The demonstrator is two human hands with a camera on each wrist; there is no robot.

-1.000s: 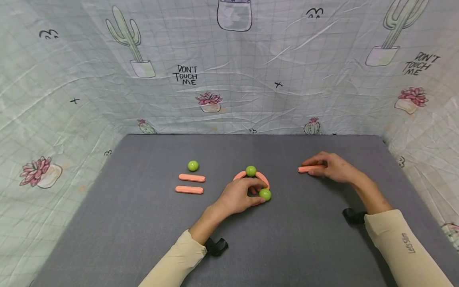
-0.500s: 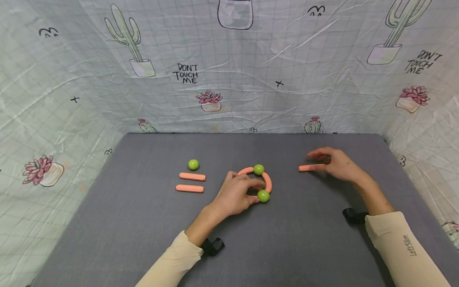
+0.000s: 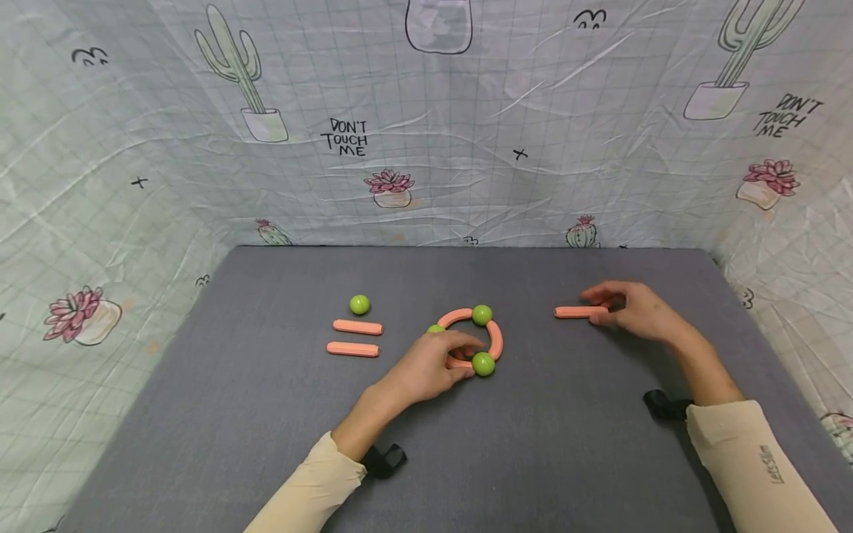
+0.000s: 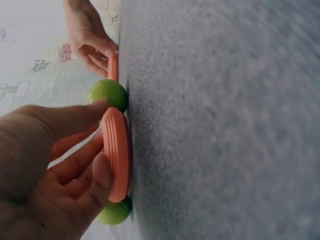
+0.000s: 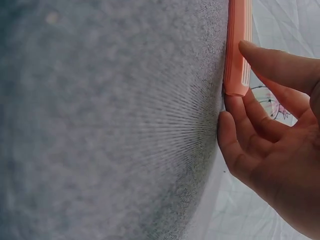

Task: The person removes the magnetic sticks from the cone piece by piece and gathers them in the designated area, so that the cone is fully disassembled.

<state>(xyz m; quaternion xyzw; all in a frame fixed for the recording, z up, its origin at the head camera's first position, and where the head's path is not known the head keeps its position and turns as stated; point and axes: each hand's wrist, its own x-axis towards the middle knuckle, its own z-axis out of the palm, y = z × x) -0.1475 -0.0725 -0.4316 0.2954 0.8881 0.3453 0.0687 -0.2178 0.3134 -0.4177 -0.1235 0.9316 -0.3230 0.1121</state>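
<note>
A ring of curved orange rods and green balls lies on the grey table. My left hand [image 3: 426,364] bends over its near left side. It holds the near curved orange rod [image 4: 116,155], with the thumb touching the near green ball [image 3: 483,363]. Elsewhere on the ring are a far green ball [image 3: 483,315], a partly covered left ball [image 3: 436,329], a far curved rod [image 3: 456,316] and a right one [image 3: 495,339]. To the right, my right hand [image 3: 640,309] pinches the right end of a straight orange rod [image 3: 571,312], its thumb on the rod in the right wrist view.
Left of the ring lie two straight orange rods [image 3: 358,326], one nearer than the other, and a loose green ball [image 3: 360,304] beyond them. A cloth [image 3: 453,148] printed with cacti hangs behind and beside the grey table [image 3: 520,459].
The ring has turned slightly and its left ball has come into view beside my left hand, which shifted left. My right hand slid right along the straight rod, which stayed in place.
</note>
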